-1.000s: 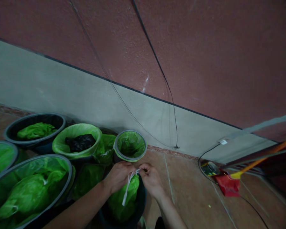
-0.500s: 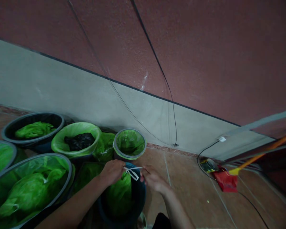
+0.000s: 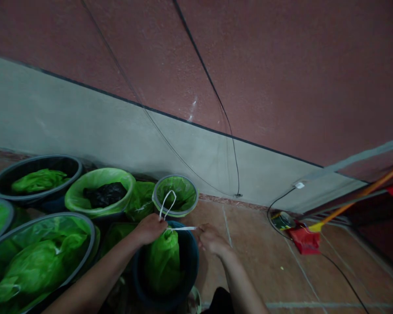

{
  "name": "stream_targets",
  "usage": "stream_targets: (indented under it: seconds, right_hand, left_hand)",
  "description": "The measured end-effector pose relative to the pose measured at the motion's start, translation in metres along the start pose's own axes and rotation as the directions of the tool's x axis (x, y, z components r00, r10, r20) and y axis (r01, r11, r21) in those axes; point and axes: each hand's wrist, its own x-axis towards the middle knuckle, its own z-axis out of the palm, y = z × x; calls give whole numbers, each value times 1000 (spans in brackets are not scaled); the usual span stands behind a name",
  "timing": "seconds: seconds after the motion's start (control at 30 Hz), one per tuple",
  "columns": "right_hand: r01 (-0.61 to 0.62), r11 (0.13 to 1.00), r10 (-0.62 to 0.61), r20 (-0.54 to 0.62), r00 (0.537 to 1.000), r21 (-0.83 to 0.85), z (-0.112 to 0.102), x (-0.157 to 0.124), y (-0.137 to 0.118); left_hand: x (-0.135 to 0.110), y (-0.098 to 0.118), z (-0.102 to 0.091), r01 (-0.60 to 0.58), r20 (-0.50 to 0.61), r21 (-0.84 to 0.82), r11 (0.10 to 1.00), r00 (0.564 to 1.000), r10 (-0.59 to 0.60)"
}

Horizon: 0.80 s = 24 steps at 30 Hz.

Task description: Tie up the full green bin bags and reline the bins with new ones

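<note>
A green garbage bag (image 3: 163,264) with a gathered neck sits inside a dark blue bin (image 3: 191,261). White drawstring (image 3: 183,228) runs taut from the bag's neck towards the right. My left hand (image 3: 152,229) is closed at the neck, gripping the drawstring, and a loose white loop rises above its fingers. Over the bin's right rim, my right hand (image 3: 211,239) pinches the other end of the string. Just beyond both hands stands a small grey-rimmed bin (image 3: 196,192) lined with green plastic.
Several bins with green bags crowd the left, among them a large oval one (image 3: 93,244) and one holding a black bag (image 3: 105,195). On the tiled floor at right lie a red dustpan (image 3: 306,238), a can (image 3: 282,220) and a black cable (image 3: 271,205). A wall (image 3: 196,152) runs behind.
The white string between my hands has been drawn out longer and tighter, with my right hand slightly further from the left. The loop now stands up above my left hand instead of hanging down.
</note>
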Motion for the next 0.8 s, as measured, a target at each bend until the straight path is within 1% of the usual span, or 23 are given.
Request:
stream_targets:
  seconds: [0.07, 0.13, 0.23, 0.33, 0.4, 0.5, 0.6, 0.7, 0.8]
  right_hand:
    - [-14, 998, 13, -14, 1000, -57, -1, -2, -6]
    - [7, 998, -9, -24, 1000, -65, 0, -4, -9]
    - [18, 1000, -18, -27, 999, 8, 1, -5, -6]
    - [76, 993, -72, -45, 996, 89, 1, -3, -1]
    - [97, 981, -88, -60, 994, 168, 2, -2, 2]
    - [116, 943, -101, -66, 993, 312, 2, -3, 1]
    - [209, 892, -209, -45, 977, 401, 2, -5, -3]
    - [270, 863, -286, -28, 958, 427, 2, -7, -8]
    - [291, 852, -305, -37, 951, 436, 4, -8, -12]
  left_hand:
    - [-1, -1, 2, 19, 10, -180, 984, 1000, -17]
    - [-2, 1, 6, 42, 9, -355, 934, 999, -42]
    - [-3, 9, 13, 43, 19, -582, 812, 999, -39]
    - [-4, 16, 19, 63, 57, -716, 695, 998, -32]
    - [-4, 19, 22, 74, 72, -740, 669, 997, -30]
    - [-4, 19, 27, 79, 93, -734, 675, 996, -15]
    - [-2, 15, 32, 77, 118, -723, 686, 993, 13]
    - [2, 9, 38, 44, 116, -671, 740, 992, 46]
    - [3, 6, 42, -8, 148, -570, 821, 983, 112]
